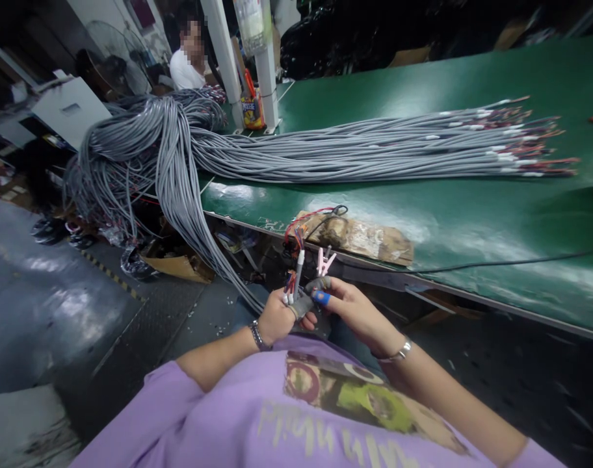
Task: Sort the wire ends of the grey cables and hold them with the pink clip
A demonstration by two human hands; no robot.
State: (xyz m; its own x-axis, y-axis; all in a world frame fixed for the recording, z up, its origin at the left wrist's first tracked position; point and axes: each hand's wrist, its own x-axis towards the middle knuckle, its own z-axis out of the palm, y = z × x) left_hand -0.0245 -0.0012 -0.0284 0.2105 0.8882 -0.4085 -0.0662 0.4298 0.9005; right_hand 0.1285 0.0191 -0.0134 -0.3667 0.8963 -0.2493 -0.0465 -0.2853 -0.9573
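My left hand (pixel 278 317) is closed around several grey cables (pixel 299 276) near their stripped ends. White sleeves and thin coloured wires (pixel 290 282) stick up out of the fist. Just to the right, my right hand (pixel 357 307) has its thumb and forefinger pinched together beside these cable ends. Grey covers sit on some fingertips, and a blue band (pixel 320 297) wraps one finger. What the pinch holds is too small to make out. A pink clip (pixel 324 261) stands just beyond the right fingertips, by the bench edge.
A long bundle of grey cables (pixel 326 153) lies across the green bench (pixel 472 214), draping off its left side toward my left hand. A worn wooden board (pixel 379 244) with red and black leads sits at the front edge. Behind a white post (pixel 267 84) is another person (pixel 186 68).
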